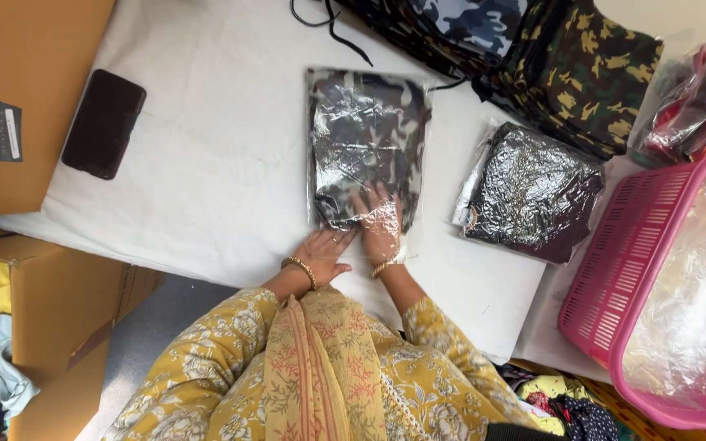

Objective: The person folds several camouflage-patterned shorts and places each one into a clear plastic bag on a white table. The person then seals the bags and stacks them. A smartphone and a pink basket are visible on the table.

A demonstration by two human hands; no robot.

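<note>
Bagging is the step I judge to be in hand: a folded camouflage garment (367, 139) sits inside a clear plastic bag (365, 147) on the white table (206, 163) straight in front of me, and the bag's open end lies at my side, under my hands. My right hand (381, 222) looks to be slipped inside the mouth of the bag, since the shiny film wrinkles over its back; its fingers (373, 202) are spread flat and fairly wide, pressing on the cloth and gripping nothing. My left hand (326, 247) lies just outside the bag at its near left corner, palm down, fingers loosely together and touching the edge of the plastic; whether it pinches the film I cannot tell.

Both wrists are bent low to the table, forearms coming in from my body and meeting close together, a gold bangle (302, 269) on the left wrist.

As I judge it, the next move calls for drawing my right hand out without dragging the garment back, while my left pins the bag's edge, then flattening the flap.

A second packed bag (533, 192) lies near on the right, well apart from my hands, with a pink basket (614, 269) beyond it. Stacked camouflage cloth (590, 73) rests at the far edge.
</note>
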